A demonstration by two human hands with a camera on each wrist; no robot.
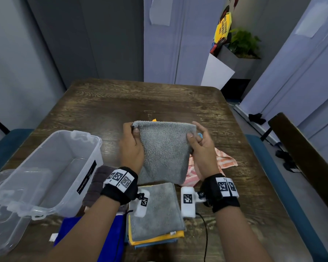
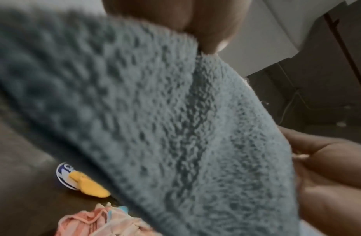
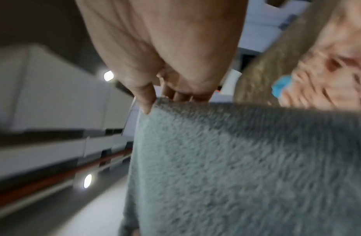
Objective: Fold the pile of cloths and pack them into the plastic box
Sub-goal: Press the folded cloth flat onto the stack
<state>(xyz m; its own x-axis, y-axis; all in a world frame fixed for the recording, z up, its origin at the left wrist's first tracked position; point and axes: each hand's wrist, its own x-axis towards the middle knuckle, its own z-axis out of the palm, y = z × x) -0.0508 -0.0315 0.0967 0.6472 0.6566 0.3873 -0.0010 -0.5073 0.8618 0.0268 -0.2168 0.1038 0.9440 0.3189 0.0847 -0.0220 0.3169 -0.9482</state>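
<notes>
The dark wooden tabletop (image 1: 140, 103) filled the middle of a grey-walled room, with a potted plant (image 1: 242, 42) beyond its far right corner. At the left edge stood the clear plastic box (image 1: 83, 178), open, its bare floor showing, and its lid (image 1: 4, 229) lay against it at the near left corner. Over the tabletop's centre hung a folded grey cloth (image 1: 163, 152), lifted off the wood. A stack of folded cloths (image 1: 155, 220) sat at the near edge, grey on top, with a blue cloth (image 1: 72, 231) to its left. A crumpled pink striped cloth (image 1: 225, 159) lay towards the right edge. The left hand (image 1: 131, 148) and right hand (image 1: 201, 150) each pinched an upper corner of the grey cloth, thumb in front.
</notes>
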